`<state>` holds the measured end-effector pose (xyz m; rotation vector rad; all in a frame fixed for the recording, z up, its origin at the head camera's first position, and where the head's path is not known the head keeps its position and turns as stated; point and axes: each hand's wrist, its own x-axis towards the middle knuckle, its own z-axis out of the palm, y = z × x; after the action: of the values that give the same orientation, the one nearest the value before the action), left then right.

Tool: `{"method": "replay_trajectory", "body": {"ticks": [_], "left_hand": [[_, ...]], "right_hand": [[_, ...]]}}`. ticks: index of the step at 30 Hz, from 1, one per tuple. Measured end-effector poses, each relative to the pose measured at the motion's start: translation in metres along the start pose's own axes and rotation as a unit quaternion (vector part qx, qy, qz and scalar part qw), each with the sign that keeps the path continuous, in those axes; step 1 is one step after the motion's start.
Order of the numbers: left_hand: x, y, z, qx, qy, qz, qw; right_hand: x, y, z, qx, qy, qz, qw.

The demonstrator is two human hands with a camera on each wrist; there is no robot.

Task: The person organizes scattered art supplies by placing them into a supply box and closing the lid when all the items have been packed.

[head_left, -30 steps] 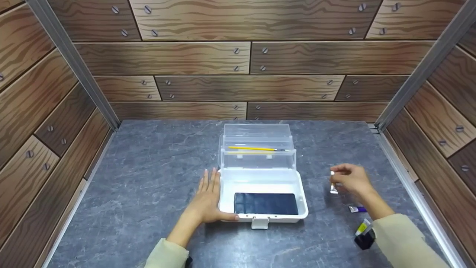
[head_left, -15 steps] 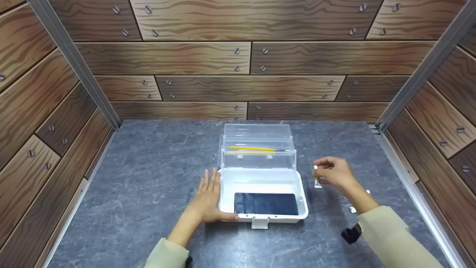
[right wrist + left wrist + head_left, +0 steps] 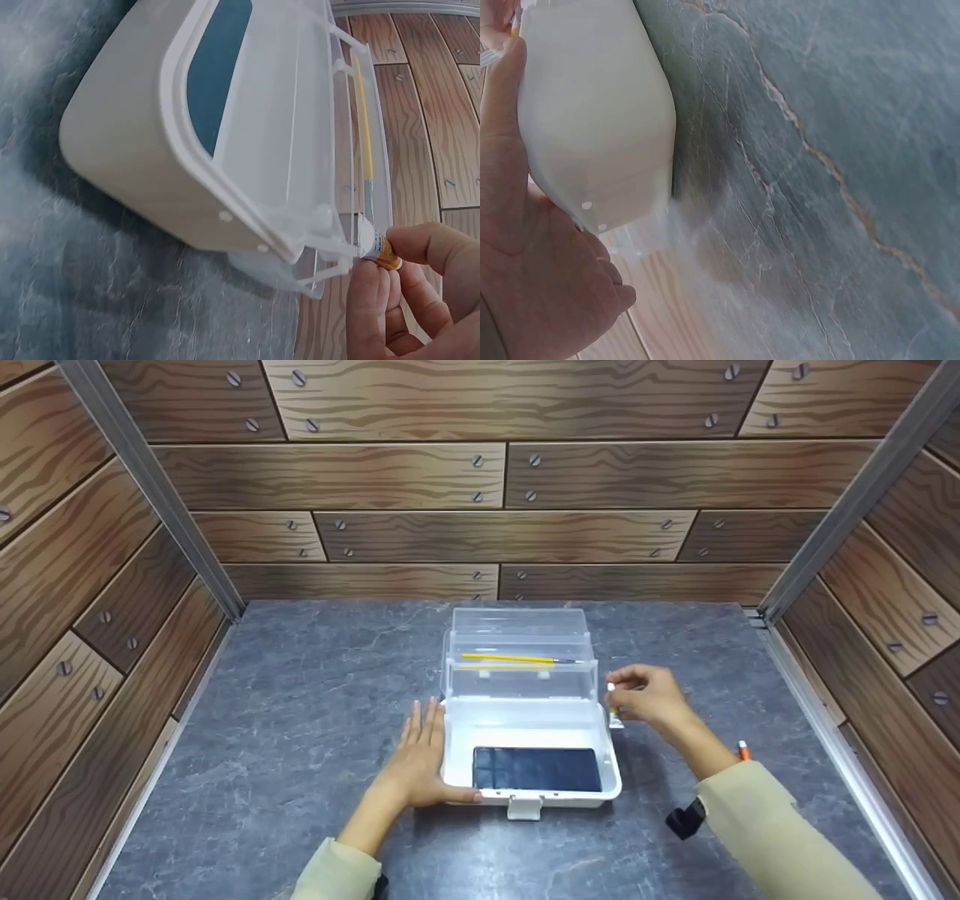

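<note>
A white plastic box (image 3: pixel 616 769) stands with its clear lid (image 3: pixel 517 622) tipped back. Inside it, near the front, lies a dark flat rectangular item (image 3: pixel 536 769). A yellow-handled paintbrush (image 3: pixel 510 658) lies across the clear tray part behind the box. My left hand (image 3: pixel 412 772) rests along the box's left side, fingers straight, thumb at the front rim. With thumb and fingers my right hand (image 3: pixel 652 697) pinches a small paint tube (image 3: pixel 388 257) with an ochre label and silver end. It is beside the box's back right corner, close to the lid hinge.
An orange tube with a white cap (image 3: pixel 744 751) shows behind the right forearm, partly covered by it. A black wrist camera (image 3: pixel 686 819) hangs below the right sleeve. Wood-print walls (image 3: pixel 495 472) and metal posts (image 3: pixel 870 472) border the grey marbled table (image 3: pixel 300 697).
My right hand has carried the paint tube left to the box's right side. The purple and yellow tubes are now hidden behind the right arm. The left hand stays still.
</note>
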<state>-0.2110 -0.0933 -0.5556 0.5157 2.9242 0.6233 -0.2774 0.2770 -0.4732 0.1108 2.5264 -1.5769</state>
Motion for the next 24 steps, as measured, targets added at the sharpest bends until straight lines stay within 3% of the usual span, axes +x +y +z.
{"method": "replay_trajectory", "body": {"ticks": [24], "left_hand": [[0.003,-0.001,-0.004,0.003,-0.012,-0.004,0.9999]], "right_hand": [[0.022,-0.022,0.024,0.027,-0.013,0.014,0.999]]}}
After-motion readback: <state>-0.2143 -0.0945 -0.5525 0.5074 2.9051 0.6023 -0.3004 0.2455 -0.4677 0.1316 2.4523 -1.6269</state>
